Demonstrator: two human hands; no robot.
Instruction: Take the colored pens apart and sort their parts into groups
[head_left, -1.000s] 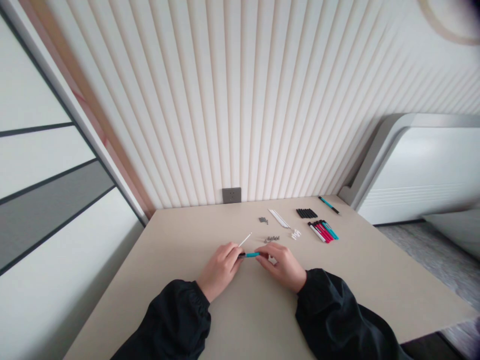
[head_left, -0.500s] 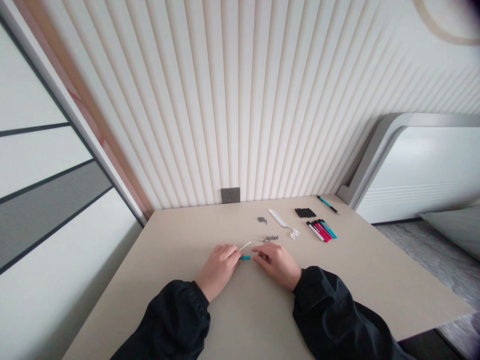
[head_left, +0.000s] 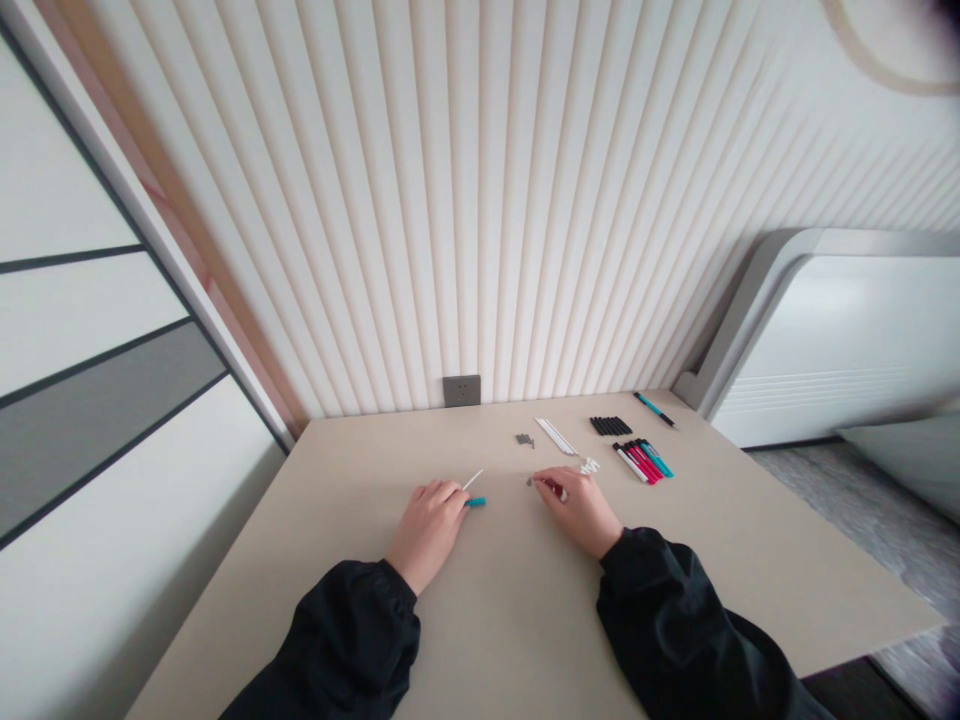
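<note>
My left hand [head_left: 429, 528] is closed, fingers down near the tabletop, on a short teal pen barrel [head_left: 477, 502] and a thin white pen refill [head_left: 473, 479]. Both poke out to the right past the fingertips. My right hand [head_left: 576, 508] rests over the spot of the small silver metal pen parts, thumb and forefinger pinched together. One of these grey bits [head_left: 529, 482] shows just left of the fingertips; the hand covers the others. Whatever lies in the pinch is too small to make out. Small white plastic pieces [head_left: 590, 466] lie behind the right hand.
On the table [head_left: 337, 480] lie small grey parts [head_left: 524, 440], white refills [head_left: 556, 437], a row of black grips [head_left: 610, 426], several white, red and teal pen barrels [head_left: 643, 461] and a teal-and-black pen [head_left: 655, 410]. A ribbed wall with a socket [head_left: 462, 391] stands behind.
My right hand has moved right, away from the teal barrel, onto the small silver parts. My left hand has shifted slightly left with the barrel and refill.
</note>
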